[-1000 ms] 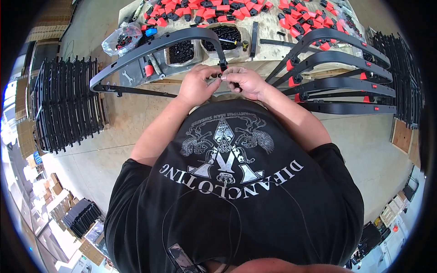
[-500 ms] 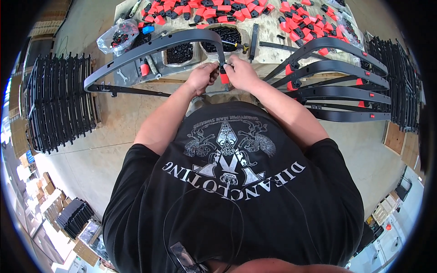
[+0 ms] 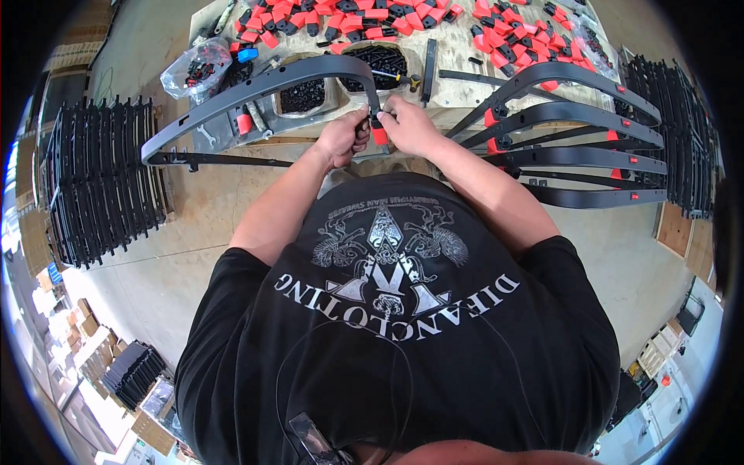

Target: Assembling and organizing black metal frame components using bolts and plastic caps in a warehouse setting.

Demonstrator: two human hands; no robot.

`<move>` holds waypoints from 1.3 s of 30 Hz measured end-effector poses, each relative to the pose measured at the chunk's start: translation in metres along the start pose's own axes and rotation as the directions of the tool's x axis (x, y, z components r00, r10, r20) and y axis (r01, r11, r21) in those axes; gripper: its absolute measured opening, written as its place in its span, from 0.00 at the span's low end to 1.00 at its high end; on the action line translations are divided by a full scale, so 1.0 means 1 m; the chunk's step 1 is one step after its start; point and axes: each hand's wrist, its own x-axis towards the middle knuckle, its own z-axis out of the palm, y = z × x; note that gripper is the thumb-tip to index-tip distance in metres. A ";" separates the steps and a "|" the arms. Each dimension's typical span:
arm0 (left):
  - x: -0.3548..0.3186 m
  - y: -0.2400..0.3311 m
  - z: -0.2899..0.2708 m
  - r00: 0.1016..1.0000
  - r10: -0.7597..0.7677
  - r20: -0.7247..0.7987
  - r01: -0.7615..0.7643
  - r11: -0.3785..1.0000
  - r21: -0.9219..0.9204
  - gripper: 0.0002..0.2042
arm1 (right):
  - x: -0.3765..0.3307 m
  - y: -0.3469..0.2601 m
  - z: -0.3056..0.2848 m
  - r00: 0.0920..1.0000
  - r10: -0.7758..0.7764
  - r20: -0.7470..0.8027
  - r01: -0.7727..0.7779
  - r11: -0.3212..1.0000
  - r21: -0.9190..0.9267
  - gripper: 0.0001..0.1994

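Note:
A curved black metal frame (image 3: 256, 84) reaches from the left, over the near side of the workbench, and bends down in front of me. At its lower end is a red-and-black end piece (image 3: 379, 135). My left hand (image 3: 342, 139) is closed beside that end, fingers curled and thumb pressed in; what they pinch, if anything, is hidden. From the other side my right hand (image 3: 409, 125) grips the frame's end at the red-and-black piece, thumb against it.
Beyond the frame, the workbench (image 3: 446, 101) carries piles of red-and-black pieces (image 3: 364, 17), a container of small black parts (image 3: 302, 96), a screwdriver (image 3: 397, 77) and a wrench (image 3: 206, 136). Several similar frames (image 3: 573, 113) jut out at right. Stacked black parts (image 3: 101, 178) stand left.
Both hands stay at the frame's end, which has shifted very slightly left. The left fingers have moved only a little; the grip looks the same.

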 end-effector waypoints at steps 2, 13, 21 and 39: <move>-0.004 0.001 0.000 0.998 0.056 -0.019 -0.055 0.997 0.058 0.15 | 0.000 0.001 -0.001 1.000 -0.013 -0.002 0.013 1.000 0.008 0.14; -0.021 0.031 0.030 0.809 0.415 -0.417 0.013 0.696 0.717 0.12 | 0.000 -0.003 -0.004 0.999 0.035 0.032 -0.035 0.999 0.025 0.14; -0.018 0.017 0.009 0.938 0.333 -0.094 -0.275 0.882 0.383 0.12 | 0.001 0.002 -0.003 0.999 0.022 0.028 -0.022 1.000 0.020 0.14; -0.009 0.000 0.002 0.879 0.475 -0.030 -0.294 0.591 0.751 0.15 | 0.010 0.033 0.018 0.997 -0.025 -0.068 0.042 0.962 0.270 0.18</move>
